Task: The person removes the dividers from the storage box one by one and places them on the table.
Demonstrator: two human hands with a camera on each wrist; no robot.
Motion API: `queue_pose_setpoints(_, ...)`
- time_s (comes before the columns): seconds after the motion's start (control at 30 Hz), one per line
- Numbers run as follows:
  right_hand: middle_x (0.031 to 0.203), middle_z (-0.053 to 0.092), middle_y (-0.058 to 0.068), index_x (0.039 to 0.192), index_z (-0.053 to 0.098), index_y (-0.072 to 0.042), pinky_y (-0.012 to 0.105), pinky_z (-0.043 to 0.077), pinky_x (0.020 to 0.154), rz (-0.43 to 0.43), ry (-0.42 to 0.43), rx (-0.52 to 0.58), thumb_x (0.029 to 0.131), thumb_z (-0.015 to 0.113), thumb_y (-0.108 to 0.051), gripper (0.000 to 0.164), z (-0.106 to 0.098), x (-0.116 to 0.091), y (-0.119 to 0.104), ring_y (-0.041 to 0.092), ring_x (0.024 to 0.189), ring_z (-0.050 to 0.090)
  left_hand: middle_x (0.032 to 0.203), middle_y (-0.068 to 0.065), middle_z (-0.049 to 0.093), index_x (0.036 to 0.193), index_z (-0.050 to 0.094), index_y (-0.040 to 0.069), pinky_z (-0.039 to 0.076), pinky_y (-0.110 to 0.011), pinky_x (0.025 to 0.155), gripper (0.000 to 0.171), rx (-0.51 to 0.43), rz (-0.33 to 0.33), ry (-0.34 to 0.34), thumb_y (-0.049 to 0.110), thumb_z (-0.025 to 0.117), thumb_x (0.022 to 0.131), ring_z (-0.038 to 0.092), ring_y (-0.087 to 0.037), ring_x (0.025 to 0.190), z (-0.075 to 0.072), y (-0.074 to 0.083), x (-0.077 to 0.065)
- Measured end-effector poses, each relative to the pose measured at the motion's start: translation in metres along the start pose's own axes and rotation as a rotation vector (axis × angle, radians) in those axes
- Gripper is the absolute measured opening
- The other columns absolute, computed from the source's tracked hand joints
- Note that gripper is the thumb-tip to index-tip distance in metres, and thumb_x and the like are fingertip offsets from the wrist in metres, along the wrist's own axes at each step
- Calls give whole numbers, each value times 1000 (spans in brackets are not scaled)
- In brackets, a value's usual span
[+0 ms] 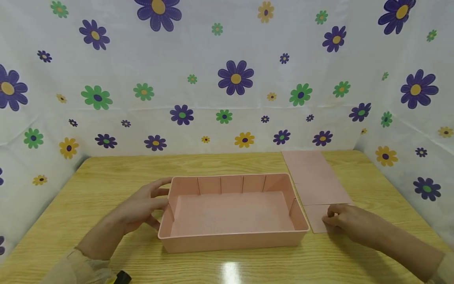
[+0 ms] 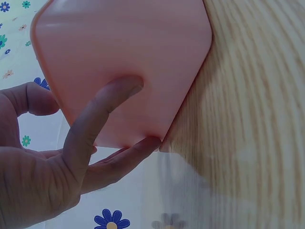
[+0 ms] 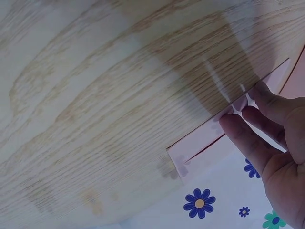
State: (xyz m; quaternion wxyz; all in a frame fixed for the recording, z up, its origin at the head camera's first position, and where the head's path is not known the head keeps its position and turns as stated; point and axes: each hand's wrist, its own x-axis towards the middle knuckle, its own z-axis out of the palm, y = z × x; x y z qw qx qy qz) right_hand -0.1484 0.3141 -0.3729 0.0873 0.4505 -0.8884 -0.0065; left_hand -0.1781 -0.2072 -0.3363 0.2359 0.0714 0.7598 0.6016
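A shallow pink open-topped box point(image 1: 230, 213) with thin ribs along its inner walls stands on the table. At its left end is my left hand point(image 1: 142, 207), fingers spread. In the left wrist view the thumb point(image 2: 116, 90) presses the outside of the box's end wall point(image 2: 124, 43), and another finger reaches its lower corner. To the right of the box, my right hand point(image 1: 354, 223) is over a thin pink panel point(image 1: 315, 221) lying flat. The right wrist view has its fingertips point(image 3: 228, 121) resting along the edge of this slotted panel point(image 3: 190, 148).
A larger pink sheet point(image 1: 317, 177) lies behind the small panel, reaching toward the back edge of the wood-grain table point(image 1: 117, 177). A white flowered cloth point(image 1: 198, 51) surrounds the back and sides. A black and yellow object point(image 1: 122, 277) shows by the left sleeve.
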Motion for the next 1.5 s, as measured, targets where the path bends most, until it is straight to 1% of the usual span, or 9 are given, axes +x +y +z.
queue_pose_setpoints(0.2, 86, 56, -3, 84, 65, -19, 22, 51, 61, 11, -3, -31, 74, 70, -6, 17, 1, 0, -1, 8, 75, 52, 143, -21, 29, 144, 23, 20, 54, -54, 58, 68, -5, 8, -4, 30, 61, 88, 53, -36, 105, -1, 0, 2)
queue_pose_setpoints(0.4, 86, 56, 0, 86, 66, -17, 25, 53, 64, 18, 15, -52, 74, 68, -2, 20, 6, -1, -4, 14, 78, 56, 144, -22, 27, 144, 23, 20, 54, -54, 58, 67, -22, 0, -1, 25, 60, 89, 53, -36, 103, -2, -4, 3)
queue_pose_setpoints(0.6, 89, 57, 2, 91, 68, -15, 27, 54, 67, 53, -48, -67, 72, 65, 8, 30, 6, -6, -9, 18, 81, 57, 144, -22, 26, 144, 23, 21, 54, -55, 59, 66, -50, -22, -10, 18, 59, 89, 54, -38, 99, 2, -11, 3)
queue_pose_setpoints(0.67, 89, 57, 2, 92, 68, -16, 27, 54, 68, 68, -61, -62, 74, 66, 5, 28, 6, -6, -9, 18, 82, 57, 144, -22, 26, 144, 23, 21, 54, -55, 58, 66, -45, -15, -9, 19, 59, 89, 55, -37, 99, 2, -11, 3)
queue_pose_setpoints(0.8, 90, 56, 1, 92, 68, -17, 26, 54, 67, 84, -41, -49, 76, 68, -3, 21, 4, -5, -8, 17, 82, 57, 145, -22, 25, 145, 22, 21, 54, -55, 59, 65, -41, 1, -7, 20, 58, 90, 55, -38, 101, 1, -7, 3)
queue_pose_setpoints(0.93, 90, 56, 0, 92, 67, -18, 25, 53, 66, 76, -26, -59, 75, 70, -7, 20, 4, -4, -6, 16, 81, 56, 145, -22, 26, 145, 21, 20, 53, -56, 59, 67, -51, 8, -15, 22, 59, 89, 53, -38, 103, 0, -5, 4)
queue_pose_setpoints(1.23, 92, 57, 1, 96, 68, -15, 25, 54, 68, 110, -39, -75, 79, 66, -5, 19, 4, -4, -7, 16, 85, 57, 145, -22, 26, 145, 20, 20, 53, -55, 58, 69, -53, 16, -19, 25, 60, 89, 52, -39, 104, -2, -6, 7)
queue_pose_setpoints(1.4, 94, 58, 3, 99, 69, -12, 27, 54, 71, 93, -13, -92, 77, 67, -3, 24, 5, -5, -7, 19, 89, 58, 145, -22, 26, 145, 20, 20, 53, -55, 59, 69, -55, 13, -19, 26, 60, 89, 53, -39, 104, -2, -6, 7)
queue_pose_setpoints(1.5, 93, 59, 3, 99, 68, -14, 27, 55, 68, 98, 16, -94, 75, 70, -5, 26, 1, -4, -7, 19, 85, 59, 144, -22, 27, 145, 21, 21, 53, -56, 59, 68, -49, 11, -10, 25, 60, 89, 53, -38, 104, -2, -5, 6)
